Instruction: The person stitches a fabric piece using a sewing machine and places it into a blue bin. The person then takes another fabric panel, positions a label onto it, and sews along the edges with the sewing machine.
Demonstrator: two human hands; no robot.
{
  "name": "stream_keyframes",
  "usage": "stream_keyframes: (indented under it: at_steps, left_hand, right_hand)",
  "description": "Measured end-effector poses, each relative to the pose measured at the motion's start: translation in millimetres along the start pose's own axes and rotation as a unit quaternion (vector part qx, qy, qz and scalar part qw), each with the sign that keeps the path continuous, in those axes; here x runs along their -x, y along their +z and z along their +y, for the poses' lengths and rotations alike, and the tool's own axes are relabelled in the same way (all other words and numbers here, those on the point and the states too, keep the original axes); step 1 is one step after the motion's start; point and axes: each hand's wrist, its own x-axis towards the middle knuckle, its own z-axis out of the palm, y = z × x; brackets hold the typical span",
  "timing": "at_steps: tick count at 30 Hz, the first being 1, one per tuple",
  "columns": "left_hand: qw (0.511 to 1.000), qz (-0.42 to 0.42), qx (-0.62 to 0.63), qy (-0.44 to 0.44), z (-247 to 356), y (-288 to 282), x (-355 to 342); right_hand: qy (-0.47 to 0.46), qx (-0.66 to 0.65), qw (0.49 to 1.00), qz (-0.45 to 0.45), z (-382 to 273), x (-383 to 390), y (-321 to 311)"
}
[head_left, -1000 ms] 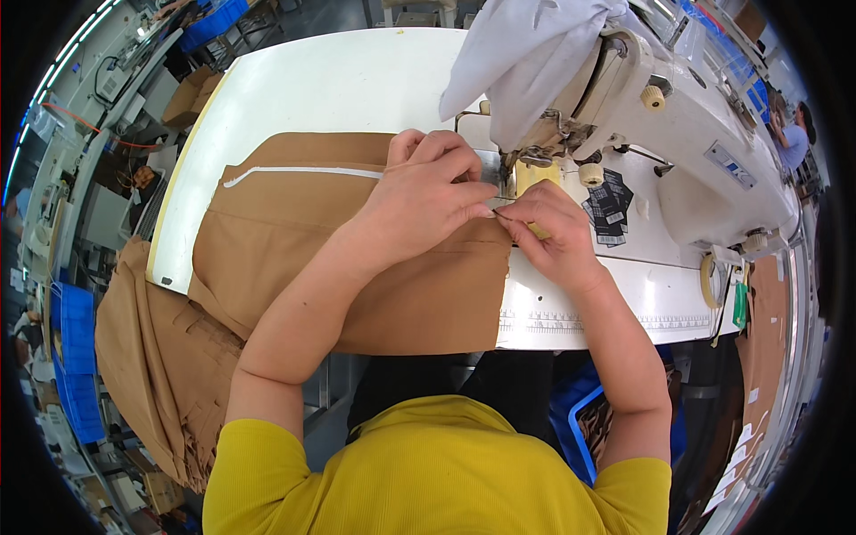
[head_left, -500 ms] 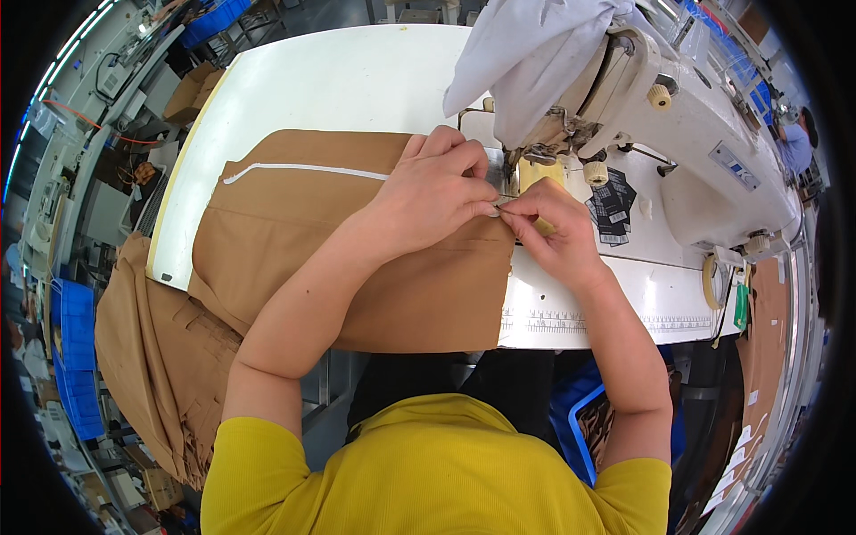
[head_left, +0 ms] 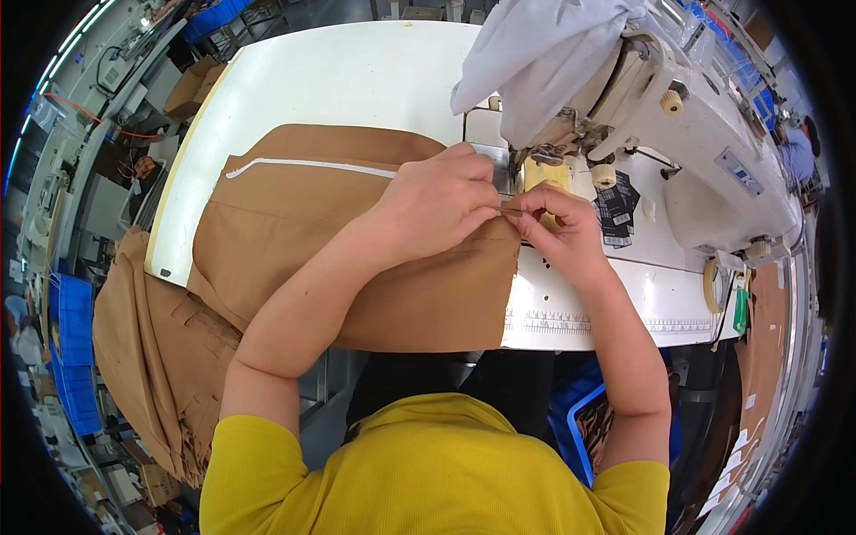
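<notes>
A brown fabric panel (head_left: 419, 312) with a white strip (head_left: 294, 166) lies on the white sewing table (head_left: 339, 71). My left hand (head_left: 437, 201) rests over the panel's right part with curled fingers, its thumb pinching the fabric edge beside the needle area. My right hand (head_left: 562, 230) pinches the same edge just right of it; the pinched bit is small and partly hidden. Both sets of fingertips are just in front of the white sewing machine (head_left: 713, 134), below its presser foot area. A pale cloth (head_left: 517, 53) drapes over the machine's head.
Black labels (head_left: 613, 209) lie on the machine bed, with a tape roll (head_left: 713, 285) rightward. A brown fabric pile (head_left: 143, 348) hangs at the left. Blue bins (head_left: 73, 312) stand far left, another (head_left: 571, 419) under the table. A co-worker (head_left: 794, 152) is at the far right.
Both hands have shifted slightly right, and the brown panel has moved slightly up and right with them. My left fingers have curled further over the fabric edge.
</notes>
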Motion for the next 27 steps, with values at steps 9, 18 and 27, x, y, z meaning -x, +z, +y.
stream_keyframes:
  at_steps: [9,18,27]
  left_hand:
    - [1.000,0.008,-0.005,-0.018,11.0,-3.4,2.8]
    - [0.998,0.017,0.044,-0.039,10.2,0.7,3.5]
    - [0.986,0.000,0.152,-0.074,6.5,-3.2,3.0]
  right_hand:
    - [-0.134,0.092,0.987,0.016,-3.3,-2.4,-0.8]
    - [-0.067,0.033,0.997,0.003,0.7,-2.5,-0.9]
    - [-0.082,0.033,0.996,0.017,1.4,-1.6,1.3]
